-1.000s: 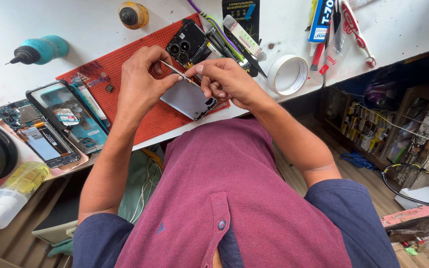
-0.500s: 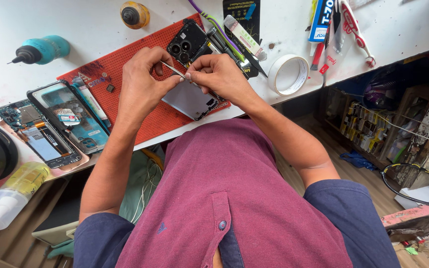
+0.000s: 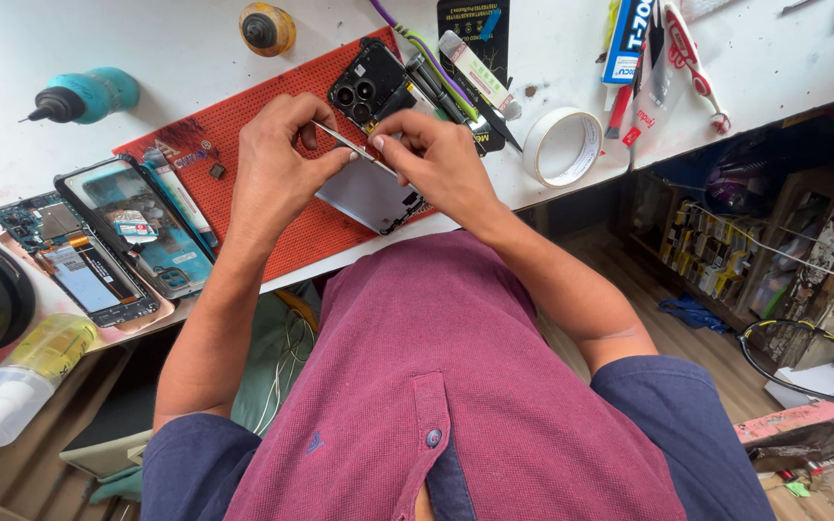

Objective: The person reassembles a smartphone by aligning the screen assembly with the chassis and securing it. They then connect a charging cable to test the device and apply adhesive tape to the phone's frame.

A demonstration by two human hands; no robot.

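Left hand (image 3: pixel 277 169) and right hand (image 3: pixel 436 159) each in a pinching grip on thin tweezers (image 3: pixel 345 145), over grey phone back (image 3: pixel 369 193), red mat (image 3: pixel 243 145), white worktop (image 3: pixel 176 58), tape roll (image 3: pixel 562 145) nearby

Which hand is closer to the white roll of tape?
Right. The right hand sits just beside the tape roll; the left hand lies beyond it, farther off.
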